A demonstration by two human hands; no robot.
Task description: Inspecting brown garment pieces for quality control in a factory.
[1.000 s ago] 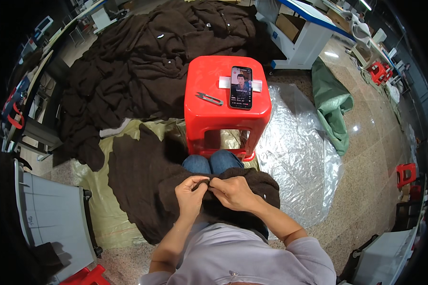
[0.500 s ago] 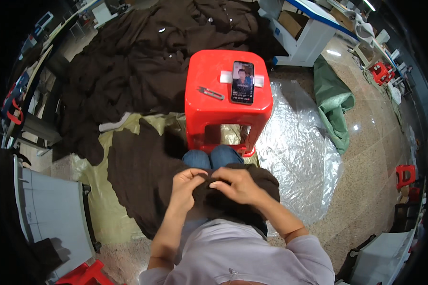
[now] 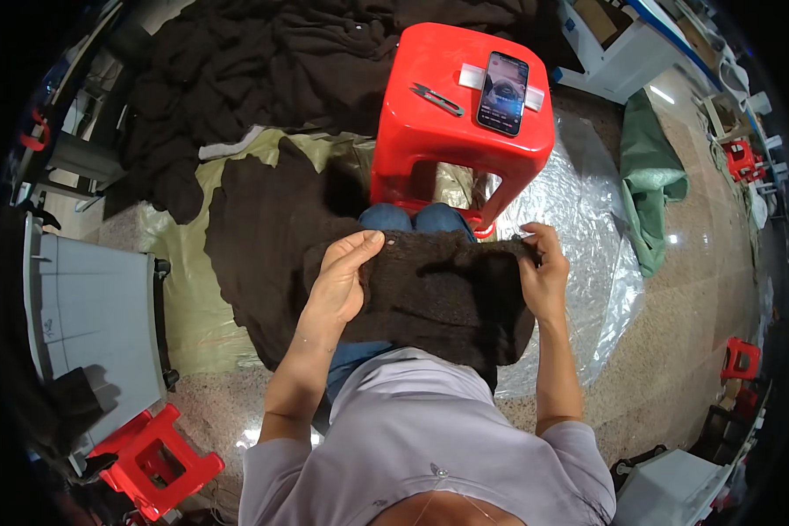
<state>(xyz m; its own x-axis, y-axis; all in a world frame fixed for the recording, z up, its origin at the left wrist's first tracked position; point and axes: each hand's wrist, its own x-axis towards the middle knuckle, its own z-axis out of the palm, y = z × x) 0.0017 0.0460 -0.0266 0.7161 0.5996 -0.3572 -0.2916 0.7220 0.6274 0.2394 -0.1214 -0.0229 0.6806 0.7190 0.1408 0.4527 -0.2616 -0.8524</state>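
Note:
Dark brown knitted fabric (image 3: 447, 298) lies over my lap and is stretched between both hands. My left hand (image 3: 342, 276) pinches its upper edge between thumb and fingers, close to a small pale spot on the cloth. Farther right, my right hand (image 3: 543, 272) grips the same edge near its right end, thumb and forefinger raised. The rest of the brown piece (image 3: 254, 237) spreads to the left over my leg and onto a yellowish sheet. Thread snips (image 3: 437, 99) and a phone (image 3: 502, 93) with a lit screen rest on the red stool (image 3: 412, 131) ahead of my knees.
Behind the stool lies a large heap of brown fabric (image 3: 263, 79). Clear plastic sheeting (image 3: 579, 289) covers the floor at right, beside a green sack (image 3: 653, 184). A grey bin (image 3: 101, 316) stands at left, with a small red stool (image 3: 162, 460) near it.
My hands, close together on the fabric before, are now wide apart, with its edge pulled out between them. The view has shifted, so the stool appears higher and farther right.

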